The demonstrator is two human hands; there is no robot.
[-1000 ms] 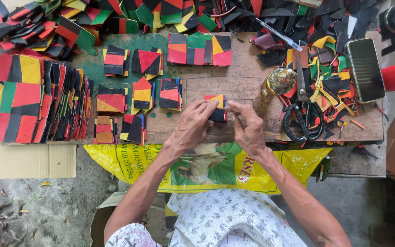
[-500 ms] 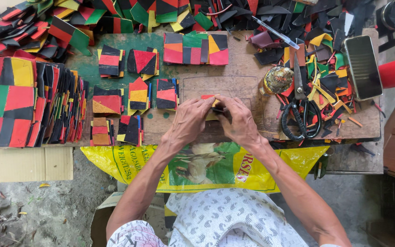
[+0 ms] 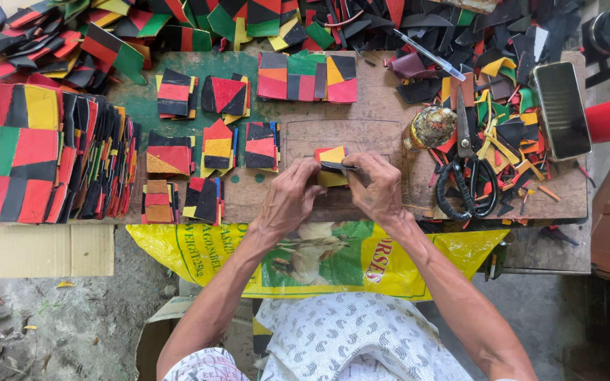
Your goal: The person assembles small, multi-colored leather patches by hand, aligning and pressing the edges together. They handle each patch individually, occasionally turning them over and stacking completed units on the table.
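Centre of frame: left hand (image 3: 289,201) and right hand (image 3: 379,189) both pinch a small patchwork square (image 3: 332,156) on the workbench (image 3: 383,106), fingers closed on its edges. Finished stacks (image 3: 178,155) lie left; loose scraps (image 3: 503,134) remain upper right.

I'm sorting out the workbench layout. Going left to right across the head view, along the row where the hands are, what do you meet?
Upright stack of coloured patches → small piles of patchwork squares → left hand → patch being held → right hand → black scissors → phone.
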